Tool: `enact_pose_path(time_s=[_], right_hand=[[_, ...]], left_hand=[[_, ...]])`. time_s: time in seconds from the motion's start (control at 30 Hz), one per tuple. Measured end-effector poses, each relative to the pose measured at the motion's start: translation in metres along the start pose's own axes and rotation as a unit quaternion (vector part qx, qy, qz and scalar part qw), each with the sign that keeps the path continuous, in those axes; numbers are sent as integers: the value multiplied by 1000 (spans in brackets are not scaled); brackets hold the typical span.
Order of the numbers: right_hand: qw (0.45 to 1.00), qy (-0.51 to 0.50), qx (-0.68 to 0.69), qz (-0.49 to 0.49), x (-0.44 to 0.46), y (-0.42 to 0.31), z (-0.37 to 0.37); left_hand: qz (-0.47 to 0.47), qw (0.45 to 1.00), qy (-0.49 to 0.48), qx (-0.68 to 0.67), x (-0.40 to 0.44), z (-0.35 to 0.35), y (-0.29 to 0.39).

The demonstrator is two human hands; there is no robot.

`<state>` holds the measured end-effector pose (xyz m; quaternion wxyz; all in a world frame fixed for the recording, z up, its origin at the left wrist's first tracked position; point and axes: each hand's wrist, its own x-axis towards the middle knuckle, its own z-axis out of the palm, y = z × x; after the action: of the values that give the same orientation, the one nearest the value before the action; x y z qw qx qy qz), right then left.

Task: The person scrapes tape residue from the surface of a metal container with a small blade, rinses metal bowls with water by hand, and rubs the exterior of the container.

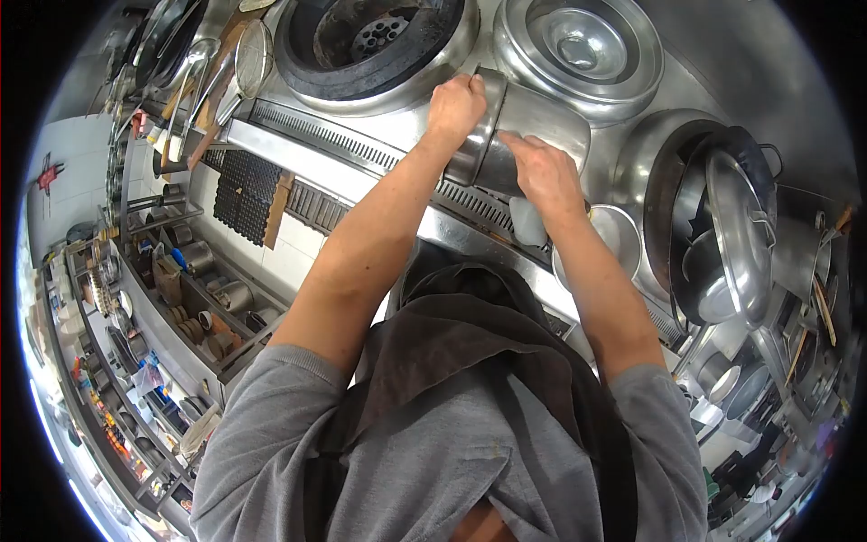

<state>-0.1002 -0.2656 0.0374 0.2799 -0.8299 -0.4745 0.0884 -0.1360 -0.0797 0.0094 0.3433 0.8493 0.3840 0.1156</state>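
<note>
A stainless-steel pot (pixel 553 122) lies tilted on its side across the front of the stove, with a dark seam running round it. My left hand (pixel 456 108) is closed in a fist over the edge of its left section. Over the right section, my right hand (pixel 545 176) grips with the index finger reaching left to the seam; its other fingers are partly hidden. Just below my right wrist hangs a small grey piece (pixel 527 221), whose kind I cannot make out. A round strainer or bowl with a pale rim (pixel 619 239) is beside my right forearm.
Behind the pot are a black wok burner (pixel 375 41) and a round steel burner cover (pixel 580 45). To the right, pans and a large lid (pixel 736 235) lean together. Ladles and a mesh skimmer (pixel 254 59) stand at left, above a slotted drain (pixel 325 135) and shelves (pixel 194 316).
</note>
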Motion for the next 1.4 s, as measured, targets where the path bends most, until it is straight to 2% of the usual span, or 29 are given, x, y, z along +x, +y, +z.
enact_pose_path(time_s=[0.07,0.13,0.2,0.43,0.57,0.63,0.77,0.83,0.9,0.97,1.1,1.2,1.27,1.4], right_hand=[[1000,7,2,-3,-6,-3,2],[996,-84,-27,8,-11,-4,-1],[997,-71,-13,-3,-7,0,-3],[1000,-7,-10,-9,9,8,-9],[1000,-20,-9,-6,7,4,-6],[996,-83,-36,-24,-1,0,-6],[995,-87,-35,-26,-3,1,-7],[999,-22,-35,-12,6,4,-12],[999,-21,-31,-12,6,7,-12],[995,-68,-57,-40,2,6,-7],[997,-67,-31,-34,4,3,-9],[999,-29,-40,-23,6,1,-12],[994,-79,-69,-27,2,-1,-11],[997,-37,-55,-40,4,5,-8]], left_hand=[[-6,1000,0,6,1,-1,0],[-9,1000,-3,9,2,0,1],[15,1000,5,-3,3,0,0],[1,1000,-7,2,5,-1,1],[5,1000,-15,-2,6,-1,2],[1,1000,-14,-1,7,-2,2],[5,1000,-14,-1,8,0,2],[8,1000,-12,0,7,1,-2],[23,1000,-5,0,8,2,-1],[22,1000,-5,-1,8,3,0],[13,1000,-7,13,9,3,-2],[10,1000,-11,5,10,3,-3],[12,1000,-12,5,9,3,-2],[2,1000,-16,7,7,0,2]])
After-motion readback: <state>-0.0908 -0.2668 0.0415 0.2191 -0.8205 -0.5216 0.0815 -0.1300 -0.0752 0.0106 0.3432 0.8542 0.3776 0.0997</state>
